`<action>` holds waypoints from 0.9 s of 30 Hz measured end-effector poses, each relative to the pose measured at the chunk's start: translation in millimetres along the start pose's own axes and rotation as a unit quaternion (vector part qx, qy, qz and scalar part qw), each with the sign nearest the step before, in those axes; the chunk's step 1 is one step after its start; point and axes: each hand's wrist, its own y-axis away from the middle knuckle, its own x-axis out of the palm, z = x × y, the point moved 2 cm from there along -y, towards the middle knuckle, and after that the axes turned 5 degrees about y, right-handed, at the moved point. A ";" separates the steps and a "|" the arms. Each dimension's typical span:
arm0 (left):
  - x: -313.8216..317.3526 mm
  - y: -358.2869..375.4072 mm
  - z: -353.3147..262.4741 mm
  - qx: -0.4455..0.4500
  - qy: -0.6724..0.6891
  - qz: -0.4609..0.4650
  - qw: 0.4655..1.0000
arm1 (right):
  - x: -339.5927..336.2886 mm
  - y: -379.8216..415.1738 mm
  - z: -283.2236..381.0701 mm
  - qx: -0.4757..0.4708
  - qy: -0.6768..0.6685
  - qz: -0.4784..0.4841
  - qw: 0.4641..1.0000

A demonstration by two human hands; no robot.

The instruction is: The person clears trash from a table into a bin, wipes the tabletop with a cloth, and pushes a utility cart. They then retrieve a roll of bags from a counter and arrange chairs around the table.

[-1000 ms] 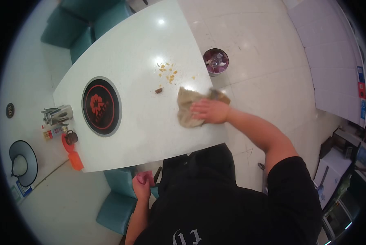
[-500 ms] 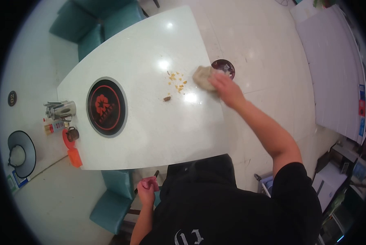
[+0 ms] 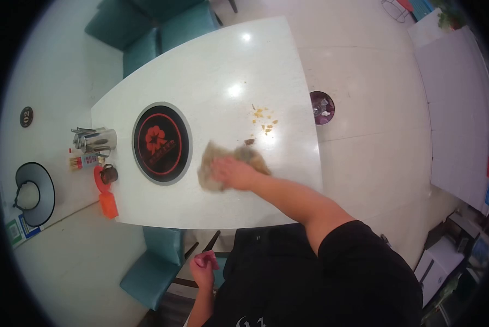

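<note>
My right hand (image 3: 234, 173) presses a beige rag (image 3: 207, 166) onto the white table (image 3: 211, 210), between the round black disc (image 3: 162, 143) and the right edge. The rag is spread out and blurred by motion. Several yellow crumbs (image 3: 263, 114) and a small brown scrap (image 3: 249, 141) lie on the tabletop beyond that hand. Below the table's near edge, my left hand (image 3: 202, 276) is closed around a crumpled pink cloth (image 3: 207, 259).
A dark trash bin (image 3: 322, 108) with litter stands on the floor past the right edge. Metal pitchers (image 3: 100, 140), a toothpick container (image 3: 83, 161), a brown cup (image 3: 109, 173) and an orange box (image 3: 108, 205) line the wall side. Teal chairs (image 3: 154, 267) flank the table.
My right hand has swept the rag left from the table's right edge toward the disc. The crumbs stay on the table. My left hand still holds the pink cloth.
</note>
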 end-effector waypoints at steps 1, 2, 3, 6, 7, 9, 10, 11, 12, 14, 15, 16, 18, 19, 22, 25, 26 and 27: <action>-1.7 2.4 6.2 -0.002 0.003 0.013 1.000 | -8.2 -15.6 -16.9 0.052 -0.006 -0.036 0.998; 1.1 3.3 26.8 0.022 -0.057 -0.028 0.998 | -19.0 -24.4 -33.0 0.089 0.017 -0.033 0.995; 0.3 5.2 25.8 0.020 -0.060 -0.028 0.998 | -27.9 -27.7 -46.5 0.128 0.041 -0.028 0.991; 5.8 10.7 9.4 0.014 -0.029 -0.020 0.999 | -47.6 -10.3 -79.7 0.253 0.047 -0.077 0.963; 7.2 10.4 1.6 0.003 -0.012 0.000 1.000 | -53.7 -2.3 -88.7 0.254 0.051 -0.074 0.963; 9.7 6.5 0.9 -0.005 0.006 0.021 1.000 | -67.2 14.4 -105.8 0.311 0.076 -0.081 0.944; 11.6 1.9 3.1 0.013 0.019 0.023 0.999 | -77.2 23.6 -113.4 0.313 0.080 -0.082 0.943; 14.8 -1.3 5.6 0.031 0.032 0.025 0.999 | -87.1 34.6 -121.1 0.327 0.095 -0.070 0.938; 15.3 -2.1 -3.2 0.033 0.033 0.029 0.998 | -94.8 47.2 -128.9 0.341 0.109 -0.057 0.932; 12.7 -1.6 -25.5 0.023 0.027 0.006 0.999 | -104.2 74.9 -147.4 0.350 0.114 -0.074 0.927; 16.1 -2.6 -21.7 0.024 0.029 0.008 0.999 | -109.7 88.4 -157.1 0.355 0.116 -0.092 0.923; 18.2 -5.1 -12.4 0.037 0.014 -0.009 0.999 | -115.7 101.5 -163.8 0.343 0.113 -0.118 0.925; 21.5 -12.1 8.7 0.052 -0.002 -0.026 0.998 | -125.2 120.6 -176.8 0.345 0.129 -0.137 0.919; 23.5 -14.2 18.8 0.052 0.019 -0.009 0.998 | -127.4 129.9 -183.8 0.345 0.142 -0.156 0.915; 27.6 -10.7 27.9 0.051 0.040 0.029 0.997 | -133.9 148.5 -194.1 0.337 0.131 -0.195 0.912; 24.1 2.2 12.5 0.042 -0.025 0.043 0.998 | -132.6 172.9 -194.2 0.390 0.115 -0.236 0.883; 22.9 4.5 5.9 0.031 -0.088 0.030 0.995 | -129.9 178.6 -193.9 0.430 0.112 -0.266 0.855; 23.2 4.7 2.8 0.030 -0.086 0.028 0.995 | -134.1 178.1 -183.4 0.428 0.113 -0.266 0.857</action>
